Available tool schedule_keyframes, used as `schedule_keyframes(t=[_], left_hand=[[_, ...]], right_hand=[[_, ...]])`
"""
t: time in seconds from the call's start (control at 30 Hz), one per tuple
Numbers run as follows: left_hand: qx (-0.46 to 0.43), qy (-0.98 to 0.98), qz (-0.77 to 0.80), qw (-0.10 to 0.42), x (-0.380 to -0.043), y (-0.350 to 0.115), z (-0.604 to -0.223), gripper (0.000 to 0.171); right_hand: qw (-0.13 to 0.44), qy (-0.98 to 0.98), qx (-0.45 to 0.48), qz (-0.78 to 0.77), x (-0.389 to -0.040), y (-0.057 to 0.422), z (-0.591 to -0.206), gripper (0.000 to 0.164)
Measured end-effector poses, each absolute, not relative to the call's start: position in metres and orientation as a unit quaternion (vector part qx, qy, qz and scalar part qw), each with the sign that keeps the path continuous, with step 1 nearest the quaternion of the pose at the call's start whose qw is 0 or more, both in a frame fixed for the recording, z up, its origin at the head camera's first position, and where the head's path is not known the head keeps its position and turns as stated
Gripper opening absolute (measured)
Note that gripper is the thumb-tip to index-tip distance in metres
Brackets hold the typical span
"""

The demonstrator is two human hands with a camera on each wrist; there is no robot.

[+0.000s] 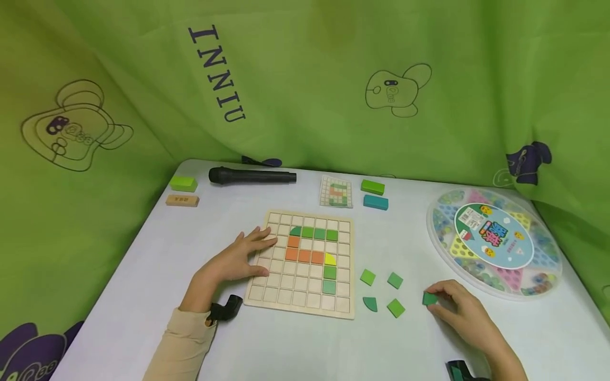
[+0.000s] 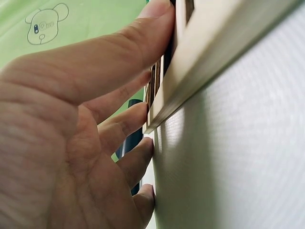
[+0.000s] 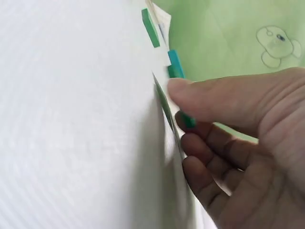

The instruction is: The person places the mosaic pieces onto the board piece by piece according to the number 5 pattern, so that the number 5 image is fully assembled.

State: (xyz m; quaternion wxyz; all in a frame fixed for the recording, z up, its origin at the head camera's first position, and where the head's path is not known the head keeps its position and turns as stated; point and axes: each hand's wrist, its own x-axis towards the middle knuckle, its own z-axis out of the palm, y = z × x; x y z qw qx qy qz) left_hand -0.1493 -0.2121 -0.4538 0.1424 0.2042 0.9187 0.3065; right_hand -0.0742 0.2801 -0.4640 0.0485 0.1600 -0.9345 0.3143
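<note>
A square wooden grid board (image 1: 281,293) lies on the table, with green, orange and yellow tiles in some of its cells. My left hand (image 1: 238,258) rests at the board's left edge, fingers spread and thumb on the frame. To the right, my right hand (image 1: 464,312) pinches a dark green tile (image 1: 430,299) between thumb and fingers, low over the table. In the right wrist view that tile (image 3: 188,119) is mostly hidden by the thumb. Between board and right hand lie several loose green pieces, among them a quarter-round tile (image 1: 370,304) and a square tile (image 1: 395,280).
Behind the board is a pattern card (image 1: 336,191), beside a green block (image 1: 373,187) and a blue block (image 1: 376,202). A black microphone (image 1: 252,176) and two more blocks lie at the back left. A round marble game box (image 1: 495,241) fills the right side.
</note>
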Motion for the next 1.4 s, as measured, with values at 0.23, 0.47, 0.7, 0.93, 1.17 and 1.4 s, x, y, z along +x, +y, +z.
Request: schedule_keyframes(t=[0.23,0.47,0.7,0.93,1.17,1.4], left_hand=[[0.208,0.919,0.303,0.139,-0.149,-0.213,-0.455,0.076],[0.203,0.922,0.299,0.137,-0.149,-0.215,-0.456,0.077],[0.201,0.922,0.301,0.139,-0.149,-0.215,-0.453,0.077],[0.202,0.921,0.302,0.141,-0.149,-0.213,-0.453,0.077],[0.201,0.922,0.299,0.141,-0.149,-0.213,-0.451,0.076],[0.201,0.920,0.305,0.141,-0.149,-0.213,-0.453,0.076]], right_hand=[[0.072,-0.929,0.159,0.326,-0.076,0.248,-0.448,0.029],[0.023,-0.904,0.228,0.361,-0.083,0.185,-0.448,0.031],[-0.064,-0.887,0.207,0.408,-0.083,0.131,-0.448,0.024],[-0.065,-0.877,0.207,0.428,-0.079,0.107,-0.461,0.023],[-0.032,-0.887,0.205,0.412,-0.075,0.099,-0.469,0.027],[-0.031,-0.897,0.203,0.392,-0.074,0.098,-0.471,0.030]])
